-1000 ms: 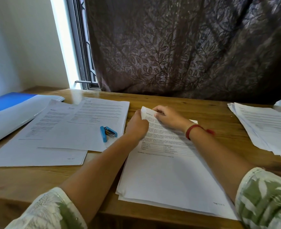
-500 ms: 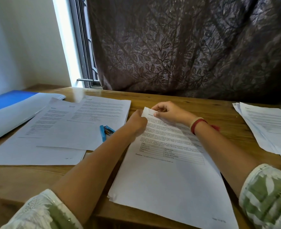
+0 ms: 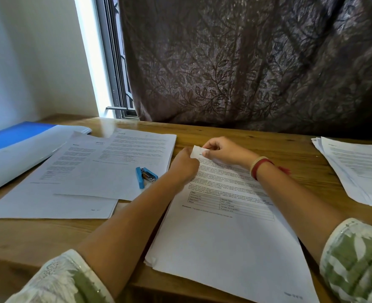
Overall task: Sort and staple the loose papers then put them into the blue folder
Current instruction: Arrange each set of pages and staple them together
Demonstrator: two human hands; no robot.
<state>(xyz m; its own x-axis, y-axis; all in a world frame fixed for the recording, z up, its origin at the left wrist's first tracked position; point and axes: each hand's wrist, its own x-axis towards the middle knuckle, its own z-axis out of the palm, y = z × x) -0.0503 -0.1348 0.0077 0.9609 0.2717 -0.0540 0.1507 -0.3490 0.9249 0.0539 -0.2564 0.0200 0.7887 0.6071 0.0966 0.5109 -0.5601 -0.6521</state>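
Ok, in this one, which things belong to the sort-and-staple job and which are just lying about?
Part of the job:
front paper stack, top corner held by left hand and right hand
stapler
blue folder
papers on the left
paper pile on the right

Just there:
curtain
window
table
red wristband

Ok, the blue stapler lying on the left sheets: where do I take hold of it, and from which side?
Take the stapler across its narrow middle, coming from above and its right, where the left hand is nearest. It lies flat on the sheets, long axis running near to far, so both long sides are free for thumb and fingers.
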